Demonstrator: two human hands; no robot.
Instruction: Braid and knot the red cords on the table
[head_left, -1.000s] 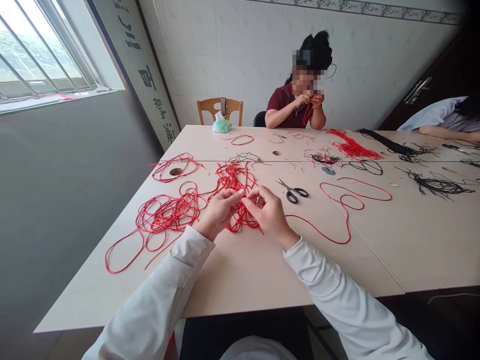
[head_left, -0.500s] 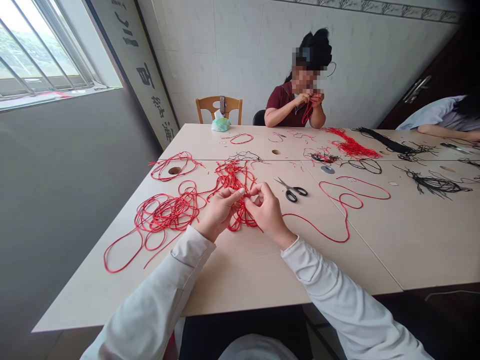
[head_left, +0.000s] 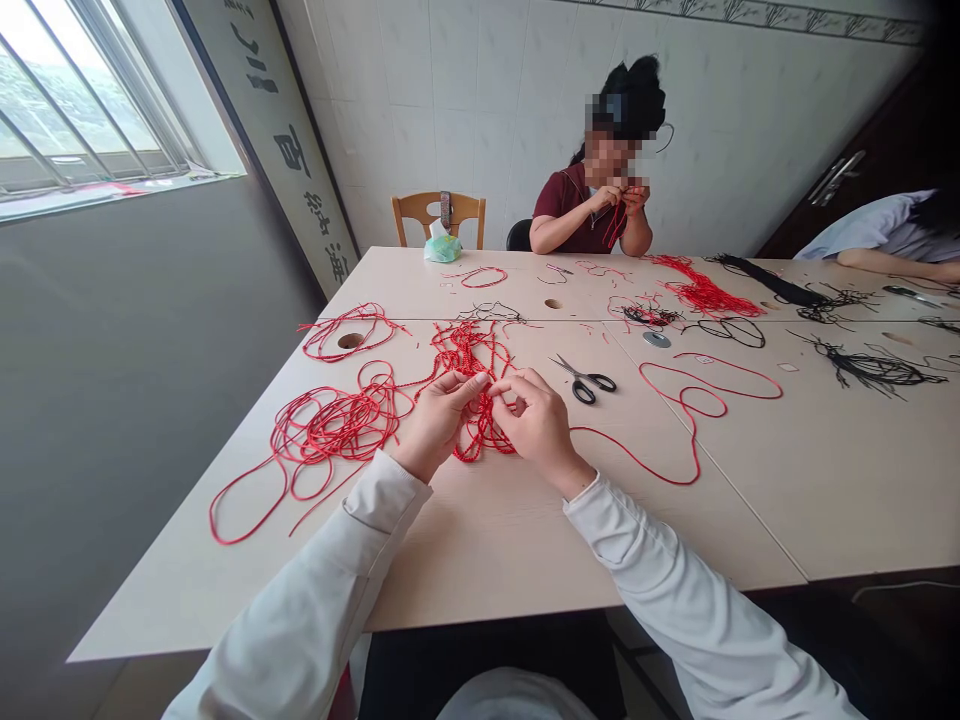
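Note:
My left hand (head_left: 442, 420) pinches red cord between thumb and forefinger, above a heap of knotted red cord (head_left: 466, 348) on the table. Close against it, my right hand (head_left: 534, 420) is closed on the same cord, its fingertips meeting those of the left. The exact spot that they grip is too small to make out. A long plain red cord (head_left: 694, 440) runs over the table from beside my right hand. Left of my hands lies a loose tangle of red cord (head_left: 334, 425).
Black-handled scissors (head_left: 583, 382) lie right of the heap, blades apart. A metal disc (head_left: 657, 340), black cord bundles (head_left: 874, 370) and a red cord bundle (head_left: 709, 290) lie farther right. Across the table (head_left: 495, 560) sits a person (head_left: 581, 215) holding red cord; another person's arm (head_left: 896, 262) rests at right.
My right hand's fingers have shifted slightly and curled more at the cord. My left hand keeps its pinch in nearly the same place.

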